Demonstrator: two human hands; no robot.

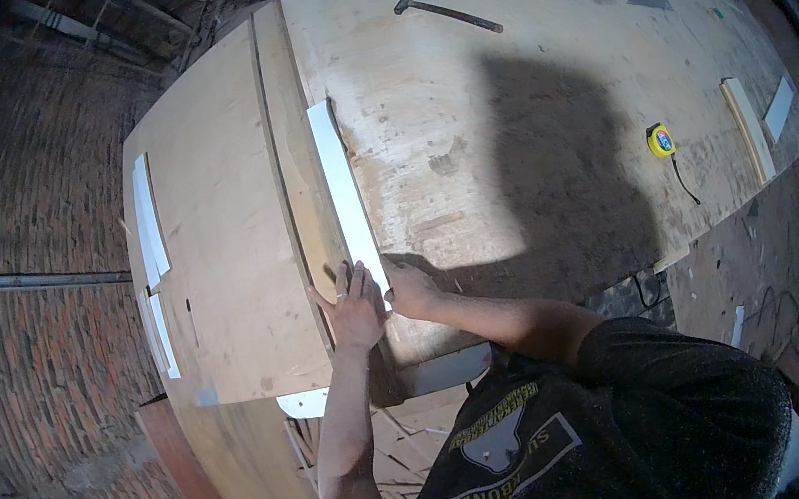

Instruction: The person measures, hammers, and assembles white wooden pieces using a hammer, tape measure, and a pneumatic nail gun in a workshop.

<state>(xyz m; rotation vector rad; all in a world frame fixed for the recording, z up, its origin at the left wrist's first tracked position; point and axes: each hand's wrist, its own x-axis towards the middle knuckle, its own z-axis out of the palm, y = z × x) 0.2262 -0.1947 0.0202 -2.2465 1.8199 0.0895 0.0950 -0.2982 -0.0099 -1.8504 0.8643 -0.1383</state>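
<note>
At the near end of a flat, smooth white strip (340, 177), left hand (355, 311) spread, fingertips on its left side. Right hand (413, 291) curled at the right edge; cannot tell what it grips. Strip lies beside a long wooden board (283, 133) on the stained bench (224, 222). Farther off: hammer (450, 16), yellow tape measure (660, 142), dark strap trailing.

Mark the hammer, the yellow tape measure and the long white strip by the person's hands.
Hammer (455, 17): head view, middle of the handle.
Yellow tape measure (660, 141): head view, on the case.
Long white strip (345, 191): head view, middle of its white face.
</note>
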